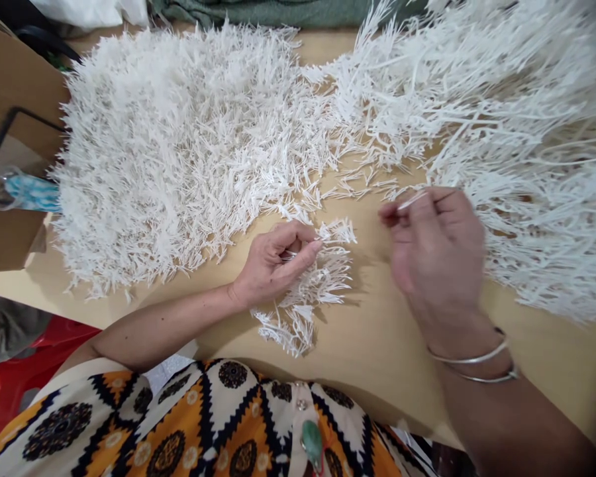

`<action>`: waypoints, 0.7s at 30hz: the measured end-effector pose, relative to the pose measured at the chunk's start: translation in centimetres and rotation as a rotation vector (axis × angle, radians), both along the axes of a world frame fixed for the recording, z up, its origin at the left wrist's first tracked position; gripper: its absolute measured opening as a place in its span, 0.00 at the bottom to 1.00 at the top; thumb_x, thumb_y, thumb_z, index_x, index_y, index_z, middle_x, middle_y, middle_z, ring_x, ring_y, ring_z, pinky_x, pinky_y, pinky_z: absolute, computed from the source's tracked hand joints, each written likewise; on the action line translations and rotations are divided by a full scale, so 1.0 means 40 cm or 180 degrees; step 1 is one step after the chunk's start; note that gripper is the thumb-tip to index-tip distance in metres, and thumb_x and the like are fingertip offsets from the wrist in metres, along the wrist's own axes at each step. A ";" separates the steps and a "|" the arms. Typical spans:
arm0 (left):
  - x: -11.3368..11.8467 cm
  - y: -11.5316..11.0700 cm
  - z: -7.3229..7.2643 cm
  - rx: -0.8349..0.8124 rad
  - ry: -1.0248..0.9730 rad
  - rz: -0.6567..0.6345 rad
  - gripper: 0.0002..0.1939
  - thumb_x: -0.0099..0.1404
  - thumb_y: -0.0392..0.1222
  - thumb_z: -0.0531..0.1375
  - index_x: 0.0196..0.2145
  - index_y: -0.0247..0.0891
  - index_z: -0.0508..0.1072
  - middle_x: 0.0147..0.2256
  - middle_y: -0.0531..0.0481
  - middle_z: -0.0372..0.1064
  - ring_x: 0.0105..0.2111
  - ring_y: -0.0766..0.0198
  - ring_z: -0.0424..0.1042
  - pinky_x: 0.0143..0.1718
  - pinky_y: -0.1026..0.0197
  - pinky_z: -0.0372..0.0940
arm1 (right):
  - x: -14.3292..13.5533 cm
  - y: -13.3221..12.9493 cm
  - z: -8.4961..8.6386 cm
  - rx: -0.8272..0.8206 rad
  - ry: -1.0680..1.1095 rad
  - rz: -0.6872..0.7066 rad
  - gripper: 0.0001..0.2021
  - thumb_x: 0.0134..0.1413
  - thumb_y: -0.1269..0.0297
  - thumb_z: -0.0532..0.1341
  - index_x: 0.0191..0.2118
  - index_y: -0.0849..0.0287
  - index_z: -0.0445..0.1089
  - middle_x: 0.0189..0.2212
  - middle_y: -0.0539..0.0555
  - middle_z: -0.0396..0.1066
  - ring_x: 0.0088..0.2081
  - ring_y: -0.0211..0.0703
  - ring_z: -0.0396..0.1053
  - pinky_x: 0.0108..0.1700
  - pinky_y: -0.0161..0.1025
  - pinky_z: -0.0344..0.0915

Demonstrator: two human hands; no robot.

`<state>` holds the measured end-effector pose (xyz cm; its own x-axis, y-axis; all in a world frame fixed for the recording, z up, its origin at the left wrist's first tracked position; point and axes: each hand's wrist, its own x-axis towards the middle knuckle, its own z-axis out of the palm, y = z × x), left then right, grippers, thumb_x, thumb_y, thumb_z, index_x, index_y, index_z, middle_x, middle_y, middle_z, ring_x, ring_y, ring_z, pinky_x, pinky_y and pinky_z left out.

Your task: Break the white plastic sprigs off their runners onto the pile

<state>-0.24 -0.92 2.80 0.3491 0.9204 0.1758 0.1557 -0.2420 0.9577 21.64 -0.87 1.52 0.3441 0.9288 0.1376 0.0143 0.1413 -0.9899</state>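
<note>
My left hand [283, 262] is closed at the middle of the table, thumb and forefinger pinched on a small bunch of white branching plastic sprigs [328, 275] that fan out to the right. A few thin stems show inside the curled fingers. Just below this hand lies a small loose clump of sprigs [291, 329]. To the right, my right hand [434, 245] is raised over the table, slightly blurred, with a short thin white piece [413, 200] pinched between thumb and fingers. The two hands are apart.
A wide heap of short white sprigs [179, 152] covers the table's left and back. Longer white branching strands [536, 159] pile up on the right. A cardboard box [17, 79] and a clear cup with a blue pattern [27, 190] stand at the left edge. Green cloth [258, 12] lies behind.
</note>
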 end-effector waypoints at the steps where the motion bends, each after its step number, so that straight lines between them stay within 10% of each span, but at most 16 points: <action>1: 0.000 0.000 -0.001 -0.0015 -0.0021 0.0012 0.12 0.73 0.48 0.63 0.34 0.40 0.71 0.23 0.60 0.59 0.23 0.73 0.55 0.28 0.65 0.56 | 0.011 0.011 0.003 0.0073 0.0157 -0.0264 0.09 0.65 0.60 0.67 0.34 0.51 0.68 0.31 0.49 0.67 0.34 0.42 0.73 0.45 0.46 0.71; 6: 0.004 0.000 -0.002 -0.0119 -0.0079 0.0038 0.11 0.73 0.49 0.64 0.36 0.40 0.74 0.24 0.59 0.61 0.24 0.72 0.57 0.28 0.65 0.57 | 0.013 0.011 0.038 0.0347 -0.0790 -0.0720 0.07 0.63 0.62 0.69 0.45 0.51 0.73 0.45 0.56 0.74 0.46 0.46 0.75 0.50 0.47 0.70; 10: 0.010 0.001 0.000 -0.0057 -0.0084 0.0074 0.10 0.72 0.48 0.65 0.36 0.39 0.75 0.24 0.58 0.61 0.24 0.73 0.58 0.27 0.66 0.56 | -0.014 -0.023 0.060 0.0218 -0.1554 0.0155 0.06 0.68 0.57 0.63 0.45 0.50 0.75 0.47 0.55 0.74 0.50 0.48 0.72 0.53 0.49 0.68; 14: 0.010 0.001 -0.005 -0.0055 -0.0113 0.0133 0.08 0.71 0.45 0.66 0.42 0.39 0.78 0.22 0.60 0.59 0.22 0.74 0.56 0.24 0.67 0.54 | -0.028 -0.040 0.060 -0.0359 -0.1170 0.1188 0.08 0.67 0.54 0.66 0.38 0.51 0.75 0.35 0.50 0.73 0.38 0.42 0.71 0.43 0.43 0.69; 21: 0.006 0.004 -0.002 0.0153 -0.0179 -0.0082 0.06 0.72 0.42 0.66 0.40 0.38 0.80 0.27 0.57 0.73 0.20 0.77 0.57 0.22 0.68 0.55 | -0.052 -0.046 0.039 -0.0602 -0.0277 0.0989 0.10 0.68 0.54 0.65 0.35 0.51 0.75 0.33 0.49 0.72 0.37 0.40 0.69 0.39 0.39 0.68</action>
<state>0.00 -0.75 2.71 0.3609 0.9013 0.2396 0.0952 -0.2912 0.9519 19.58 -2.72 3.06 0.0363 0.9989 -0.0302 0.0848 -0.0332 -0.9958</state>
